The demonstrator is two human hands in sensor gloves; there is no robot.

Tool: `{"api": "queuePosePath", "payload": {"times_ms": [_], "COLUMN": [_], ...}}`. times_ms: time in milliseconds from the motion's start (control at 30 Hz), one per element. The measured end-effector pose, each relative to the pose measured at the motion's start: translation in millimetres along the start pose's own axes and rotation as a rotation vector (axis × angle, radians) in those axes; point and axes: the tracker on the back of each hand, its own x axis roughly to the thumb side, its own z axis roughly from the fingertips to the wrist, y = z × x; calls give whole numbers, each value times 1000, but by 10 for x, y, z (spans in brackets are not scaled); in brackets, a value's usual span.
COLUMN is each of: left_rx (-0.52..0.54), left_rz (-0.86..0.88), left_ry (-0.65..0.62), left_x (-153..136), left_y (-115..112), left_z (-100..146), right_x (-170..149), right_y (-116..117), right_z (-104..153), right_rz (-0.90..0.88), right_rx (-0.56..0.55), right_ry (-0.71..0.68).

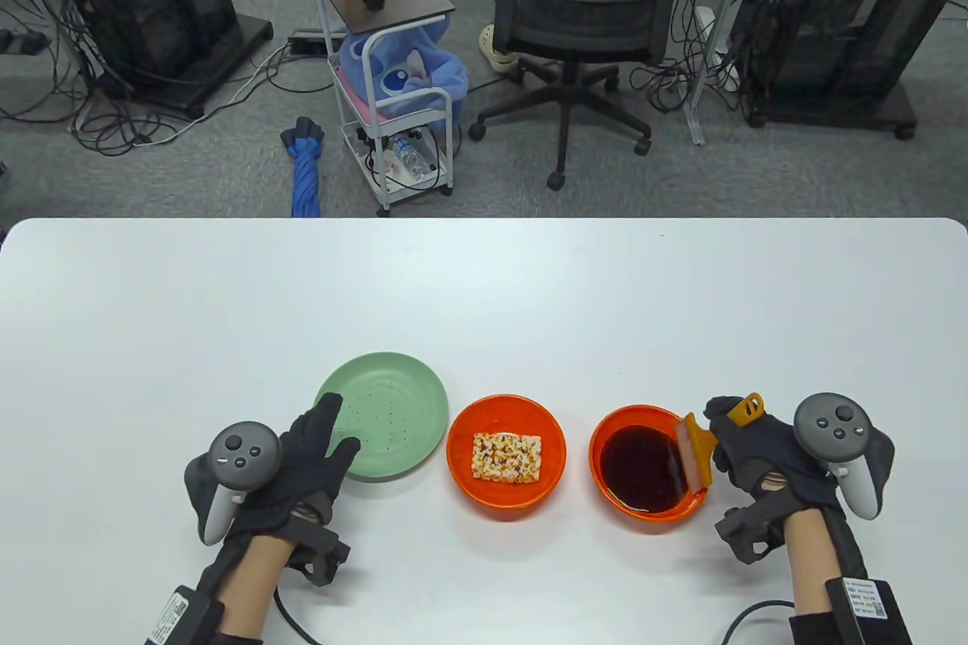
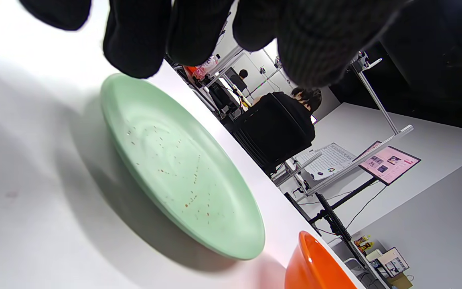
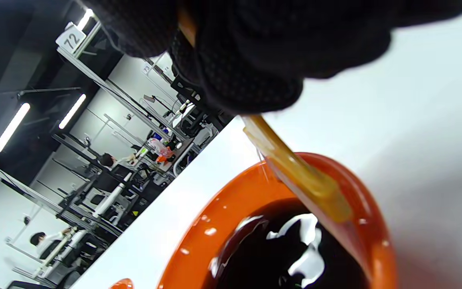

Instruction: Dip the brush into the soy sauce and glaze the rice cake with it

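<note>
Dipping stage, by my reading; the right hand point(image 1: 745, 448) grips the amber-handled silicone basting brush point(image 1: 699, 452) around its handle, bristle end lowered into the orange plastic bowl of dark soy sauce point(image 1: 649, 463) at the right of the white tabletop point(image 1: 484, 297); in the right wrist view the brush point(image 3: 295, 168) slants down over the bowl's right rim, and its tip seems to meet the glossy sauce point(image 3: 271, 249), though the exact contact is hard to make out.

The rectangular puffed rice cake point(image 1: 507, 457), speckled with brown bits, lies flat in the second orange plastic bowl point(image 1: 507, 456), centre, well apart from the brush; whether it carries any glaze I cannot tell; glazing looks yet to do.

The left hand point(image 1: 302, 460) holds nothing, fingers spread wide and flat, fingertips over the near-left rim of the pale green round plate point(image 1: 382, 414); the plate point(image 2: 183, 168) bears only scattered brown flecks.

Writing: a card reading "72" point(image 3: 72, 39) on a rack far off in the right wrist view, a smaller tag near it perhaps "73"; white stickers on the forearm units too small to read; yellow warning triangles on the black cabinets beyond the tabletop.
</note>
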Motion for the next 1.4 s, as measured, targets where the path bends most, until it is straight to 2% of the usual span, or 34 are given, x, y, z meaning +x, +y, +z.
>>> {"api": "queuePosePath", "payload": {"times_ms": [433, 633, 933, 1133, 1400], "left_rx": [-6, -8, -24, -29, -31], "left_rz": [3, 7, 6, 5, 7], "left_ry": [9, 10, 15, 19, 33], "left_x": [-16, -24, -37, -42, -57], "left_y": [4, 10, 3, 0, 0], "left_z": [6, 11, 4, 0, 1], "right_x": [395, 575, 388, 286, 381], "right_y": [95, 122, 135, 109, 140], "right_z": [-5, 0, -71, -83, -46], "right_rz": [295, 309, 209, 217, 322], "right_rx": [20, 35, 41, 43, 39], "right_ry": [-37, -78, -36, -5, -18]}}
